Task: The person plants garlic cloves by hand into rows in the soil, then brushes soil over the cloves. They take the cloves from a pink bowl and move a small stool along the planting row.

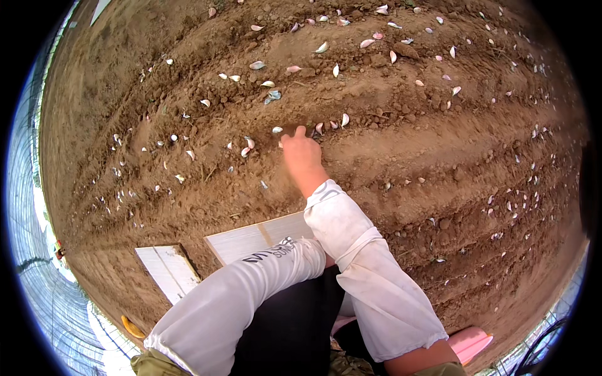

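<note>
My right hand [302, 152], in a white sleeve, reaches down to a soil furrow [400, 127] in the middle of the view. Its fingertips are at the soil, and a pale bit, perhaps a garlic clove, shows at their left edge; whether they grip it I cannot tell. Just right of the fingers, several garlic cloves [345, 120] stand or lie in a row. Another clove [277, 129] lies just to their upper left. My left hand is almost wholly hidden behind the right sleeve, near my lap; what it holds does not show.
Loose garlic cloves [367, 43] are scattered over the ridges. Two pale boards [256, 235] [169, 270] lie on the soil left of and before me. A yellow curved object [132, 326] lies at the lower left, a pink object [470, 343] at the lower right. Netting [42, 291] borders the left.
</note>
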Demonstrator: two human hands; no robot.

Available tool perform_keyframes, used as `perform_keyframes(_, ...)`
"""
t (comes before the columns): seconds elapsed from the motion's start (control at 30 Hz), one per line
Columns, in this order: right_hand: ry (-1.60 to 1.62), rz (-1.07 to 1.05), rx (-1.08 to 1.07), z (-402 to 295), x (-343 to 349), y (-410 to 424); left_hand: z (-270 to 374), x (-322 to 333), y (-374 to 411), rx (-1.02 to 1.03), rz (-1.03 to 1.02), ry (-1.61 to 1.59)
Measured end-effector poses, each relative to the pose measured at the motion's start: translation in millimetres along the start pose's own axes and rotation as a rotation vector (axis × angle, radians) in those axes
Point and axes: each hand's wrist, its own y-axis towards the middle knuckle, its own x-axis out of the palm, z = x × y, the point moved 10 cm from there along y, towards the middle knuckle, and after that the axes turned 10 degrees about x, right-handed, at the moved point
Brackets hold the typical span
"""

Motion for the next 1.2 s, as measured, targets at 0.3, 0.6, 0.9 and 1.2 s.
perform_keyframes(0.3,0.767,-0.173,0.049,88.0,-68.9,-48.7,20.3,44.4,15.8,0.154,-0.415,0.601)
perform_keyframes(0.6,0.585,0.094,0.223,128.5,-107.0,-193.1,-4.5,7.4,14.8,-0.429,0.185,-1.241)
perform_keyframes(0.9,0.456,0.367,0.248,132.4,-148.0,-193.4,4.7,6.8,26.4,-0.403,0.173,-1.245)
perform_keyframes(1.2,0.155,0.290,0.102,98.7,-114.5,-43.8,18.7,-147.1,-9.6,-0.093,0.684,-1.135)
